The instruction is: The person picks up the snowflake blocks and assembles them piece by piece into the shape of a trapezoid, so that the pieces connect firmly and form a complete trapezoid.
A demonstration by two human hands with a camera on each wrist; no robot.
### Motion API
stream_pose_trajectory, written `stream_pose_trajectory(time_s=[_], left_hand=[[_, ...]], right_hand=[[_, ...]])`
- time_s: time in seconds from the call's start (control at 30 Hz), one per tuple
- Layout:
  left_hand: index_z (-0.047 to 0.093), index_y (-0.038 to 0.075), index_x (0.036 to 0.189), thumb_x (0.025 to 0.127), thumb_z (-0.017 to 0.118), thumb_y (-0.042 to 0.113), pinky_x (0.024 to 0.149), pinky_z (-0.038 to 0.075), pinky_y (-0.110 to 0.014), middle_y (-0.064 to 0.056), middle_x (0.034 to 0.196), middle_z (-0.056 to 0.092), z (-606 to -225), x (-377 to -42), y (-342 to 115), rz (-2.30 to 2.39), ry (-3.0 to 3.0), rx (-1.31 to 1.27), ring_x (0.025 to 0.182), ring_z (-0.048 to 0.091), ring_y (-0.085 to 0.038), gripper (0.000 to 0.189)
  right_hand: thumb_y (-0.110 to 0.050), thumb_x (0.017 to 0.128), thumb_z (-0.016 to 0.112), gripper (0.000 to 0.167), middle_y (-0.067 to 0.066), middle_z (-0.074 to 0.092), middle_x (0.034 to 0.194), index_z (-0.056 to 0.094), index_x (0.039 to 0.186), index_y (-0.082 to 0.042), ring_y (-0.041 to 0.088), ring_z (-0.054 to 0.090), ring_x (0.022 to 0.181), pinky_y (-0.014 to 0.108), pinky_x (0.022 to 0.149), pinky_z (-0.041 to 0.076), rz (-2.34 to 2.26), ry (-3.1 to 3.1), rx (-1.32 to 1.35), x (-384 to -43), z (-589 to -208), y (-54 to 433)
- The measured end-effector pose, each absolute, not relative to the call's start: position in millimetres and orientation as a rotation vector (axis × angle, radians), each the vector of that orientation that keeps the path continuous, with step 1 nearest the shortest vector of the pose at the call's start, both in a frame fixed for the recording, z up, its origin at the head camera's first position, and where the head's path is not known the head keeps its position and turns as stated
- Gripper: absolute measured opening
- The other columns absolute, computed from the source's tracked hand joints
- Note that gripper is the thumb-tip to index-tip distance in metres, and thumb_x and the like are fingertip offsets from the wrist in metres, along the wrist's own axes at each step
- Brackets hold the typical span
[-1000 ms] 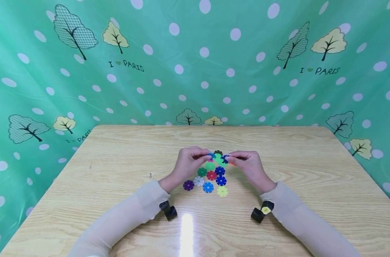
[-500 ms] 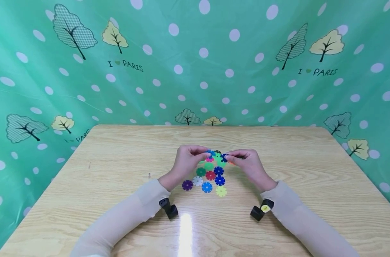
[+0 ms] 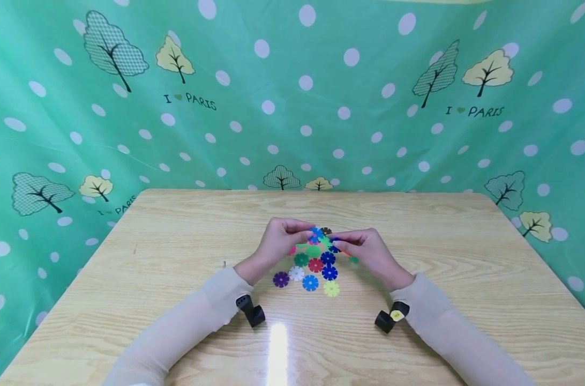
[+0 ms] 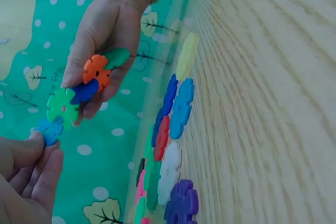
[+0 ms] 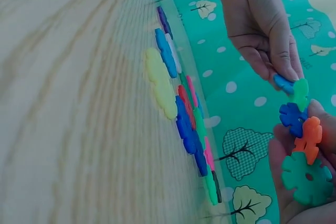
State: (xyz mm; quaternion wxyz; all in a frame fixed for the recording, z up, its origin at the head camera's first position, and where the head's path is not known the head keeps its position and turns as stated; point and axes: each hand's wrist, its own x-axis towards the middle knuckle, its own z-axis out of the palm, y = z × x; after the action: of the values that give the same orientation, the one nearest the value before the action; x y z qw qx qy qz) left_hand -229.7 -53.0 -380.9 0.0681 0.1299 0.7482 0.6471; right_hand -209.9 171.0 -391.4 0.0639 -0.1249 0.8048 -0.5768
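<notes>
Both hands hold a short chain of slotted plastic snowflake discs above the table. My left hand (image 3: 275,242) pinches the light blue disc (image 4: 51,131) at one end between thumb and fingertips. A light green disc (image 4: 63,106) links it to a dark blue disc (image 5: 293,119), which my right hand (image 3: 371,252) pinches. Beyond that, an orange disc (image 4: 96,73) and a dark green disc (image 5: 307,178) continue the chain under the right palm. From the head view, the right fingers hide most of the orange one.
Several loose discs lie flat on the wooden table (image 3: 186,332) below the hands, among them purple (image 3: 280,279), white (image 3: 296,273), yellow (image 3: 331,288), red (image 3: 315,265) and blackish brown (image 3: 327,231). A green dotted curtain (image 3: 302,107) hangs behind the table.
The right hand has shifted slightly left and down, tilting the chain. The light blue disc now faces the head camera more, and the dark green end shows below the right hand.
</notes>
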Motion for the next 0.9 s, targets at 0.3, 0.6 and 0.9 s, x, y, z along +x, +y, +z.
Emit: stream_pose_trajectory(time_s=[0.3, 0.6, 0.9], left_hand=[[0.069, -0.002, 0.105, 0.082, 0.072, 0.007, 0.077, 0.057, -0.034, -0.014, 0.098, 0.071, -383.2, -229.5, -44.5, 1.956, 2.146, 0.270, 0.082, 0.070, -0.018, 0.025], [0.066, -0.004, 0.109, 0.083, 0.071, 0.007, 0.069, 0.057, -0.024, -0.013, 0.100, 0.071, -386.2, -230.3, -42.8, 1.967, 2.097, 0.255, 0.084, 0.069, -0.017, 0.029], [0.067, 0.003, 0.112, 0.082, 0.072, 0.006, 0.086, 0.053, -0.027, -0.011, 0.110, 0.068, -394.0, -253.0, -84.8, 1.885, 2.215, 0.131, 0.098, 0.066, -0.019, 0.031]], right_hand=[[-0.018, 0.089, 0.066, 0.031, 0.015, 0.067, 0.112, 0.066, 0.114, 0.000, 0.017, 0.065, 0.099, 0.023, 0.082, 0.053, -1.742, 2.366, -0.371, -210.0, -392.9, 164.7], [-0.018, 0.088, 0.068, 0.027, 0.010, 0.070, 0.103, 0.069, 0.107, 0.002, 0.009, 0.064, 0.086, 0.020, 0.074, 0.053, -1.808, 2.385, -0.195, -210.8, -398.0, 162.5], [-0.019, 0.088, 0.068, 0.026, -0.003, 0.070, 0.087, 0.069, 0.104, 0.001, 0.008, 0.046, 0.057, 0.019, 0.048, 0.039, -1.820, 2.374, -0.130, -211.0, -395.9, 164.3]])
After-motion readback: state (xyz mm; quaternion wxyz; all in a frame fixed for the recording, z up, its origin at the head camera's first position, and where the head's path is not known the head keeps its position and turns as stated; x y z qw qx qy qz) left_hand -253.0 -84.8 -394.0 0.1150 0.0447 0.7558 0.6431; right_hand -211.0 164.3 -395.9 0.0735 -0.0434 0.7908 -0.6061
